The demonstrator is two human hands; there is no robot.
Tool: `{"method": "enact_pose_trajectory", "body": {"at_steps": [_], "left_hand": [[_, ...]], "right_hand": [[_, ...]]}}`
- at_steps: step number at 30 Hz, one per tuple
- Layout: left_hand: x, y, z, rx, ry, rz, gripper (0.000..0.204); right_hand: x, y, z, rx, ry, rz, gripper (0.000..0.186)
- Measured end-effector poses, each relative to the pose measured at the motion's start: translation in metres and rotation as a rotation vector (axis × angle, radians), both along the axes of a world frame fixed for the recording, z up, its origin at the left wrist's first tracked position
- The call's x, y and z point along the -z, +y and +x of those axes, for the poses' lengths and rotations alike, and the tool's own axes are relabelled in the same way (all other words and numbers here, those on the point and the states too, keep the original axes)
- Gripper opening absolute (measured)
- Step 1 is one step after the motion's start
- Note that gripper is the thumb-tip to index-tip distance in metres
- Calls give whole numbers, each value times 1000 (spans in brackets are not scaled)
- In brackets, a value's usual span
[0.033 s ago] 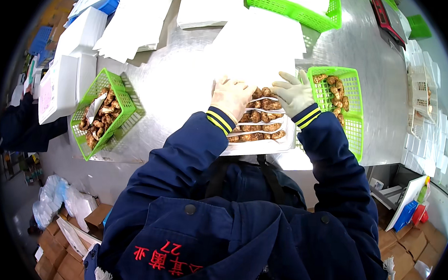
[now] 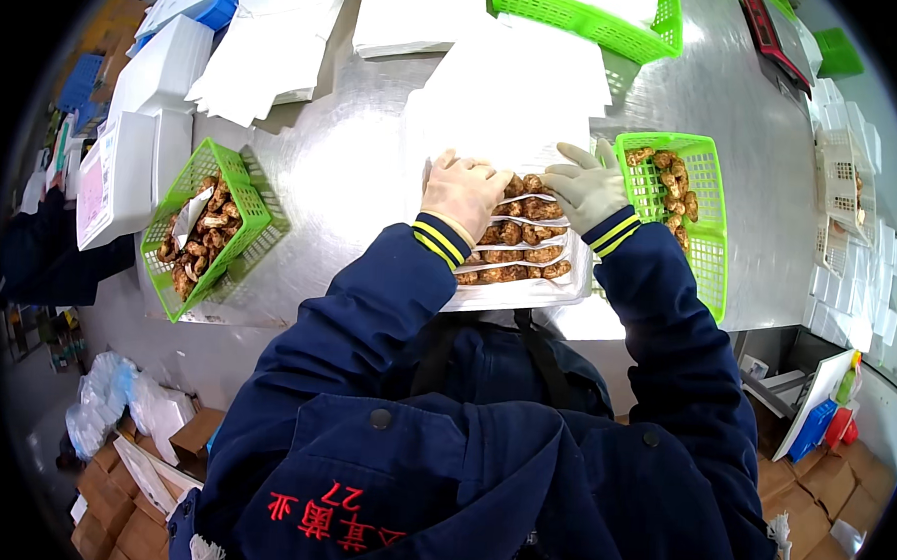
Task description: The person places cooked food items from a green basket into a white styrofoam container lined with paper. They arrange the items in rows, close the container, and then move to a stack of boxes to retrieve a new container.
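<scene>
My left hand, in a pale glove, has its fingers curled over the upper left of a white foam tray, gripping something I cannot make out. Brown, knobbly mushrooms lie in that tray in several rows, with white strips between them. My right hand, gloved too, is at the tray's upper right with its fingers apart over the top row. White sheets lie just beyond both hands.
Green baskets of mushrooms stand left and right, another green basket at the back. White boxes and paper stacks line the steel table. A red-and-black device sits back right. A co-worker's sleeve shows far left.
</scene>
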State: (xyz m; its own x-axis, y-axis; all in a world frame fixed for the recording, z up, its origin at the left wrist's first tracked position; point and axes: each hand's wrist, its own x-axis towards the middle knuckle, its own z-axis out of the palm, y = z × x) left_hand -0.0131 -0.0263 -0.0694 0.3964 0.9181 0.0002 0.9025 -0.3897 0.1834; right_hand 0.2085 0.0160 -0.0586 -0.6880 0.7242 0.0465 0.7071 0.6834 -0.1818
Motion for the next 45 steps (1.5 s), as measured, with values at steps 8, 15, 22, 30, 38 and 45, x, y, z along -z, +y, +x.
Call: {"method": "enact_pose_trajectory", "body": {"at_steps": [8,15,22,30,38,45], "left_hand": [[-7,9,-23,-163,-99,237,38],[-18,110,-87,-755,-664,-593,74],[-4,86,-83,-499,-1295,-513,33],[40,35,-93,-402,-1391,-196,43],[43,8,-79,-465,-1045,-219,52],[35,10,-77,-417,-823,-330,53]], "right_hand": [[-9,10,3,334,405,-92,30],[30,51,-1,727,718,-410,78],[39,35,0,567,941,-377,76],[46,28,5,573,1208,-666,43],[32,26,12,403,764,-579,37],[28,24,10,420,806,-758,39]]}}
